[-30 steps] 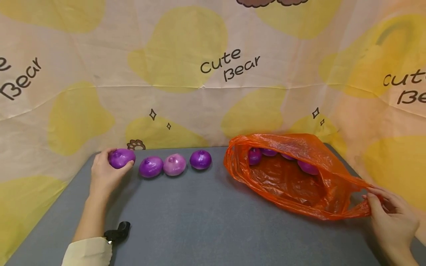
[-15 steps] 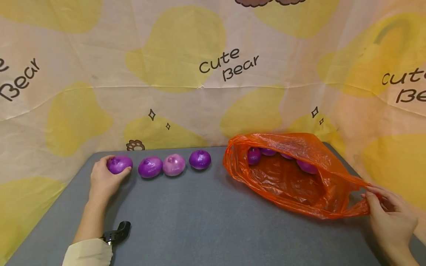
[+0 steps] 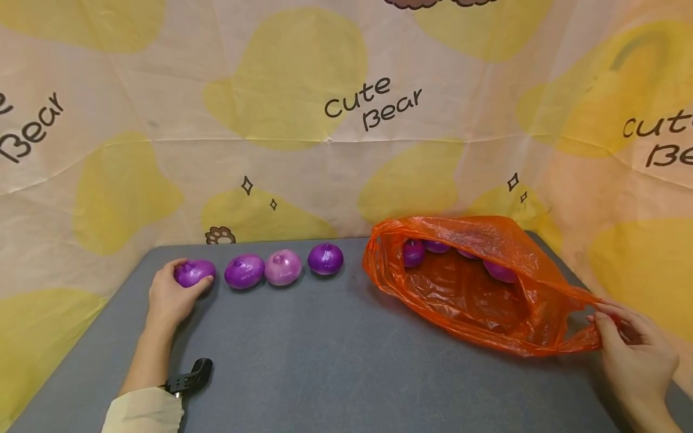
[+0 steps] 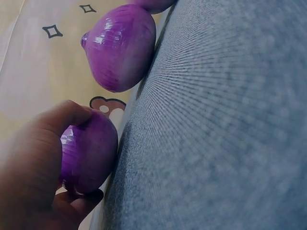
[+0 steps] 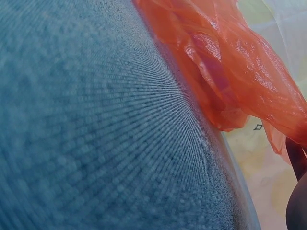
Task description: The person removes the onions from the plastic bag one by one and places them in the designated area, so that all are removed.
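At the far left of the table, my left hand [image 3: 172, 296] grips a purple onion [image 3: 196, 273], thumb on the near side and fingers behind it. The left wrist view shows the same onion [image 4: 91, 153] low against the table surface. To its right stand a purple onion [image 3: 245, 272], a paler pink-purple onion [image 3: 283, 267] and a dark purple onion [image 3: 325, 260] in a row. My right hand [image 3: 639, 349] pinches the handle of an orange plastic bag [image 3: 471, 328], whose mouth faces me. Several onions [image 3: 414, 253] lie inside, partly hidden by the film.
The grey table [image 3: 325, 361] ends at a cloth backdrop [image 3: 292, 84] with yellow blotches and lettering, right behind the onions and bag. A black strap device [image 3: 192, 377] sits on the left wrist.
The left hand has lowered its onion slightly, down to the level of the row. The right hand, the bag and the other onions have stayed in place.
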`<state>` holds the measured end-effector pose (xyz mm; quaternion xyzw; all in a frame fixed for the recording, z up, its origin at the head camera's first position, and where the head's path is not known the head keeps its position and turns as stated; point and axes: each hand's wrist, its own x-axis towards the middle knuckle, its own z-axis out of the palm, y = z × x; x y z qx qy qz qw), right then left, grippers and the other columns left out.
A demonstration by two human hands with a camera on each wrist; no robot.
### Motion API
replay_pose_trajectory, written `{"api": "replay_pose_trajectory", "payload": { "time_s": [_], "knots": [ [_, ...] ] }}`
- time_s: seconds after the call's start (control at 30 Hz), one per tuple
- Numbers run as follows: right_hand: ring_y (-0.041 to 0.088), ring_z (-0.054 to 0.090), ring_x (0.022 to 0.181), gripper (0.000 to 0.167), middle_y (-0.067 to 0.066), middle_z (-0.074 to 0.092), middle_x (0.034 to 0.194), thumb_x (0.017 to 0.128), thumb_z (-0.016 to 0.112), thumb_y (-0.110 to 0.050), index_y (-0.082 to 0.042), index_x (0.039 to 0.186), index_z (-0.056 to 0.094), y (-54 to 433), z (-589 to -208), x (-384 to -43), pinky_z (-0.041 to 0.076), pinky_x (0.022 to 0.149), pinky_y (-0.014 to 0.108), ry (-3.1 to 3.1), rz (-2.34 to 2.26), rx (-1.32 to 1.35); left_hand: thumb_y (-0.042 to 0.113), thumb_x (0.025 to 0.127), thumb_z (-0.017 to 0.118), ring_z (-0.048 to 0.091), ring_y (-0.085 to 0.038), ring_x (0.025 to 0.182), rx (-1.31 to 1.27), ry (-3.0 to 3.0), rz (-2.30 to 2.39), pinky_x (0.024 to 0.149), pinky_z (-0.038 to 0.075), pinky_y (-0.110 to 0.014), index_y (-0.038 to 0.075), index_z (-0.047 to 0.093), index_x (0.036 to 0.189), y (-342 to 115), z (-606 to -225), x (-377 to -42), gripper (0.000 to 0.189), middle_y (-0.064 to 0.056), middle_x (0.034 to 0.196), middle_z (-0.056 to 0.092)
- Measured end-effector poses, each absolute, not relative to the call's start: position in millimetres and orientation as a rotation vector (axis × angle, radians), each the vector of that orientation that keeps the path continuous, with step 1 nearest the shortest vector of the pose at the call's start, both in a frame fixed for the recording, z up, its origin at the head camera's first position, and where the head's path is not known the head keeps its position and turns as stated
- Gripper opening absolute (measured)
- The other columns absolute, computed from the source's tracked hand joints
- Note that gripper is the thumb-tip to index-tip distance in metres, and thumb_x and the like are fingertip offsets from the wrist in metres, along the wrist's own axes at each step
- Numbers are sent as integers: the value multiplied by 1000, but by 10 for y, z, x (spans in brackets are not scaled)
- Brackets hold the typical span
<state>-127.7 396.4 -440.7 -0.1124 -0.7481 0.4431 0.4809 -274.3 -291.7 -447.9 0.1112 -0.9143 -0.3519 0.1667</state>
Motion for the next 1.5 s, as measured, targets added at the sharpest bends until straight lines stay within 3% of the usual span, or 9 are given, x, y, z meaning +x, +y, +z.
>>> {"api": "replay_pose_trajectory", "payload": {
  "time_s": [0.87,1.1,1.27,1.5],
  "knots": [
    [-17,66,74,18,-26,69,107,88,65,10,16,104,72,3984,-4406,-1265,50,64,2,-1847,1068,-282,46,92,68,40,-51,135,276,-2630,-1046,111,35,-67,-1,37,151,-2889,-4466,-2771,82,-36,146,40],
    [-17,66,79,17,-28,69,104,89,66,8,16,103,72,3978,-4406,-1283,49,66,1,-1838,1067,-283,45,92,69,38,-51,137,275,-2586,-1012,112,33,-67,-1,36,153,-2877,-4383,-2743,83,-36,147,41],
    [-17,66,78,17,-28,69,104,88,66,8,16,103,72,3985,-4408,-1276,50,67,1,-1841,1067,-278,39,93,70,39,-48,140,303,-2476,-985,116,31,-63,2,34,154,-2826,-4225,-2708,80,-28,152,42],
    [-17,66,78,17,-29,68,103,88,67,8,15,102,73,3978,-4394,-1286,49,68,1,-1854,1059,-271,28,93,70,43,-39,141,191,-2254,-1008,117,32,-59,8,46,149,-2552,-3852,-2618,64,-18,150,49]
  ]
}}
